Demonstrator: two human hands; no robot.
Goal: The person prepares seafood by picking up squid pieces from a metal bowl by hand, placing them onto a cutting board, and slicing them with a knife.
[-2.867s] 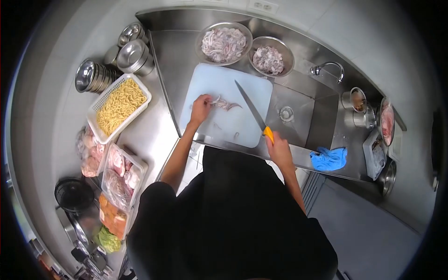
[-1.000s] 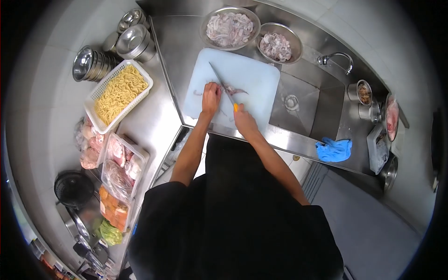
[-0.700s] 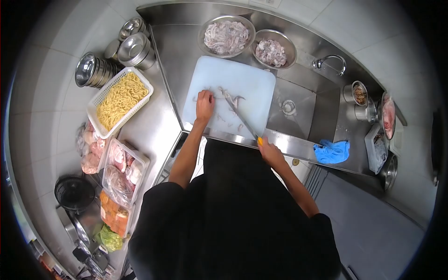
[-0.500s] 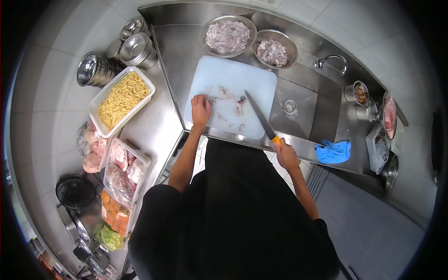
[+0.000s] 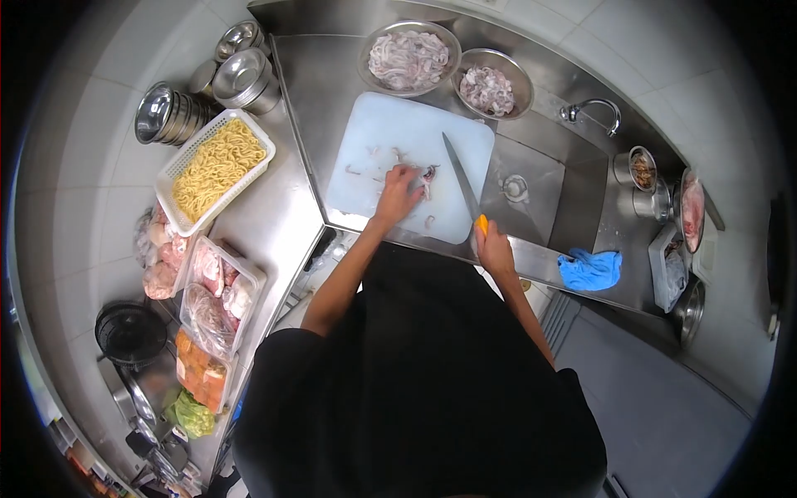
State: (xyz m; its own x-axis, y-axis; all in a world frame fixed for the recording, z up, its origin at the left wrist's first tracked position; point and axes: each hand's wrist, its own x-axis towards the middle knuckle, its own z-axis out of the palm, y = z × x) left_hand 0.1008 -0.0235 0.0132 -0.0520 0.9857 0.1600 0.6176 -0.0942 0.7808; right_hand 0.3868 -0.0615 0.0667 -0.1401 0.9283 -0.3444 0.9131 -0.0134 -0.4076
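Observation:
My left hand (image 5: 399, 194) is over the middle of the pale blue cutting board (image 5: 365, 124), fingers apart, touching or just beside a small dark and pinkish squid piece (image 5: 428, 176). Several small scraps lie around it on the board. My right hand (image 5: 494, 248) is closed on the orange handle of a long knife (image 5: 463, 178), whose blade points up and left over the board's right side. Behind the board stand two steel bowls of cut squid, a larger one (image 5: 408, 57) and a smaller one (image 5: 490, 86).
Right of the board is a sink (image 5: 535, 178) with a faucet (image 5: 594, 108). A blue cloth (image 5: 590, 270) lies on the counter's front edge. On the left are a noodle basket (image 5: 217, 170), a meat tray (image 5: 220, 299), orange pieces (image 5: 201, 369) and steel bowls (image 5: 242, 79).
My left hand has moved right along the board from its left side to the squid piece, its fingers spreading. The knife has shifted slightly, staying off the scraps after being among them earlier.

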